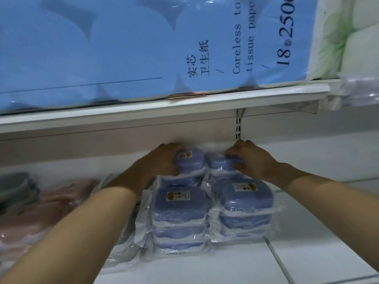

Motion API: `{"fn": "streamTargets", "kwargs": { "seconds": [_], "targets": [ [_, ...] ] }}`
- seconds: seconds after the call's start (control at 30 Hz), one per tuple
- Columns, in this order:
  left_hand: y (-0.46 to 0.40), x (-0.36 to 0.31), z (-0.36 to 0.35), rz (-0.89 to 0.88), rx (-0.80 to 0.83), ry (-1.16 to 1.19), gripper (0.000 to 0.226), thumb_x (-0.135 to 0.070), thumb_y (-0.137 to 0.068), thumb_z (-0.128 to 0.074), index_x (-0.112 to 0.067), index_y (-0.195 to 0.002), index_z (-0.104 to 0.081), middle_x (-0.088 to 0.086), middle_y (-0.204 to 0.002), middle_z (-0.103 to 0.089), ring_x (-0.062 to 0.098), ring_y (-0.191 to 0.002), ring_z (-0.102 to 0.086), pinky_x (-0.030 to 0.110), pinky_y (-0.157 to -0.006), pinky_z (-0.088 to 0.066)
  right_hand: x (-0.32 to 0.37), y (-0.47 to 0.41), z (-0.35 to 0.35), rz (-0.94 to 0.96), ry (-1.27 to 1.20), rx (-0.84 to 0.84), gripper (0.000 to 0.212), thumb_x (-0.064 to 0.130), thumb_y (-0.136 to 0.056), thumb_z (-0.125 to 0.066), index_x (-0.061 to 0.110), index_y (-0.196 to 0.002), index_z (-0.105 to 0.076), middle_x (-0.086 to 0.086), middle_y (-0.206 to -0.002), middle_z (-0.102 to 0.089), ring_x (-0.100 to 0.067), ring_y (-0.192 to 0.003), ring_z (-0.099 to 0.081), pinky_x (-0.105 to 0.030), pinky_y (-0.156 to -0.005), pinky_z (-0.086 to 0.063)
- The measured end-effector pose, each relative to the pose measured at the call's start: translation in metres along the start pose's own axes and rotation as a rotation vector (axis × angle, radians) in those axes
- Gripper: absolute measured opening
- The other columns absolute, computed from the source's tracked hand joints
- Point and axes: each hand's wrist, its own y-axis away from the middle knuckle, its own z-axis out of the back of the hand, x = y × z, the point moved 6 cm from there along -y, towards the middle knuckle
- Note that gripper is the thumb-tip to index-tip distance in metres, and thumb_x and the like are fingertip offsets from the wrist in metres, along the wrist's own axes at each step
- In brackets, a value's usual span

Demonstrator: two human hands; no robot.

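Step in hand: seating the two top boxes on the back-row stacks, judged from how both hands sit.
Left hand (164,158): curled round the rear left box (189,158), thumb on the near edge and fingers over the far side.
Right hand (252,158): grips the rear right box (218,163), fingers hooked over the top and thumb against the front face.
Location of boxes: on the lower shelf (307,253), at the top of the back row near the back panel, just behind the front stacks (179,206) and side by side, nearly touching.
Wrapping: loose clear film over blue plastic, so likely slippery. Hold the hard rim, not the film.
Alignment: square each box over the one beneath before letting go, labels up, edges in line with the front row.
Clearance: the upper shelf (184,107) hangs low over the hands. Keep knuckles down and slide rather than lift.
Uncertain: the fingertips are hidden behind the boxes, so contact with the back panel cannot be told.
Risk: an elbow could nudge the front stacks or the pink packs (61,201) to the left.
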Motion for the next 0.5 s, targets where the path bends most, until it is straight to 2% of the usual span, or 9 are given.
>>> {"fn": "streamTargets", "kwargs": {
  "seconds": [0.07, 0.13, 0.23, 0.3, 0.37, 0.43, 0.5],
  "targets": [
    [-0.005, 0.002, -0.015, 0.013, 0.063, 0.052, 0.076, -0.034, -0.072, -0.075, -0.021, -0.14, -0.045, 0.004, -0.139, -0.054, 0.023, -0.119, -0.055, 0.035, -0.103, -0.044, 0.001, 0.002, -0.004, 0.017, -0.009, -0.001, 0.039, 0.015, -0.091, -0.057, 0.02, -0.129, -0.058, -0.007, -0.122, -0.054, -0.025, -0.111, -0.046, -0.029, -0.09, -0.037],
    [-0.009, 0.006, -0.022, 0.012, 0.065, 0.082, 0.085, -0.05, -0.063, -0.062, -0.022, -0.141, -0.045, 0.003, -0.139, -0.053, 0.023, -0.119, -0.055, 0.039, -0.105, -0.043, 0.001, 0.003, -0.007, 0.03, -0.013, 0.003, 0.043, 0.018, -0.092, -0.056, 0.02, -0.135, -0.054, -0.008, -0.126, -0.054, -0.026, -0.113, -0.045, -0.03, -0.092, -0.038],
    [-0.005, 0.004, -0.018, 0.034, 0.047, 0.044, 0.085, -0.054, -0.063, -0.05, -0.016, -0.139, -0.048, 0.006, -0.137, -0.055, 0.028, -0.122, -0.055, 0.04, -0.105, -0.043, 0.001, 0.004, -0.008, 0.001, -0.018, 0.081, 0.051, 0.028, -0.091, -0.059, 0.023, -0.14, -0.046, -0.006, -0.134, -0.048, -0.025, -0.119, -0.04, -0.035, -0.096, -0.039],
    [0.006, -0.005, -0.009, 0.054, -0.019, -0.002, 0.082, -0.054, -0.07, -0.047, -0.015, -0.143, -0.045, 0.009, -0.143, -0.05, 0.031, -0.13, -0.047, 0.039, -0.109, -0.038, 0.004, 0.01, -0.004, -0.029, -0.03, 0.141, 0.057, 0.034, -0.09, -0.061, 0.026, -0.143, -0.041, -0.003, -0.141, -0.041, -0.024, -0.127, -0.034, -0.04, -0.102, -0.037],
    [0.023, -0.021, -0.001, 0.073, -0.129, 0.016, 0.078, -0.051, -0.081, -0.056, -0.021, -0.15, -0.034, 0.006, -0.154, -0.036, 0.029, -0.144, -0.026, 0.037, -0.116, -0.026, 0.008, 0.022, 0.008, -0.041, -0.095, 0.115, 0.056, 0.035, -0.09, -0.061, 0.028, -0.142, -0.043, -0.002, -0.143, -0.039, -0.023, -0.132, -0.031, -0.041, -0.106, -0.034],
    [0.045, -0.046, 0.005, 0.042, -0.262, 0.052, 0.075, -0.048, -0.085, -0.059, -0.025, -0.151, -0.03, 0.0, -0.157, -0.029, 0.024, -0.149, -0.008, 0.036, -0.118, -0.015, 0.01, 0.042, 0.025, -0.043, -0.174, 0.015, 0.05, 0.033, -0.092, -0.06, 0.028, -0.139, -0.046, 0.0, -0.144, -0.04, -0.02, -0.134, -0.032, -0.032, -0.105, -0.032],
    [0.076, -0.083, 0.007, 0.01, -0.393, 0.066, 0.07, -0.046, -0.087, -0.061, -0.027, -0.149, -0.033, -0.002, -0.157, -0.03, 0.02, -0.149, -0.004, 0.036, -0.12, -0.013, 0.006, 0.073, 0.043, -0.064, -0.214, -0.098, 0.046, 0.032, -0.093, -0.058, 0.03, -0.138, -0.047, 0.006, -0.145, -0.038, -0.016, -0.134, -0.033, -0.021, -0.098, -0.027]
  ]
}}
